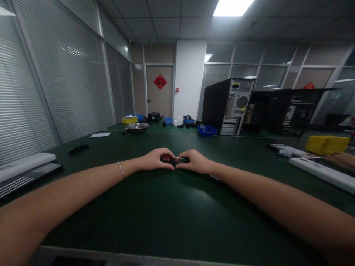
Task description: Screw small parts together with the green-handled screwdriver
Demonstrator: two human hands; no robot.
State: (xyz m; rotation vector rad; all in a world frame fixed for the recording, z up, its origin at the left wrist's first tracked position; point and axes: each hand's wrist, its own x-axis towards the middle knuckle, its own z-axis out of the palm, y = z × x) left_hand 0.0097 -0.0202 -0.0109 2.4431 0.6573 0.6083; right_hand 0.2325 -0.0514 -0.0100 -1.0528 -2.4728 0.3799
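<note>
Fingers of both hands curl together at the middle of the frame, clenched around a small dark part that sits between them just above the green counter. Left hand and right hand meet at the fingertips, wrists resting on the counter. Most of the part is hidden by the fingers — only a dark lump and a thin pale pin or wire show, the pin running roughly left to right between the two hands. What the part is cannot be made out, and its long axis is hard to judge beyond that sideways line. A thin bracelet circles the left wrist.

Far across the counter stand several small bins: a yellow bin at centre left, a blue bin beside it, another blue bin in front of an open computer case. Their contents are too small and dim to tell. A metal bowl sits near the yellow bin. At the right edge a larger yellow tray is partly cut off, and another person's hand lies just below it — also cut by the frame. A white keyboard runs off at lower right; flat pale items at the left edge are cropped too.
</note>
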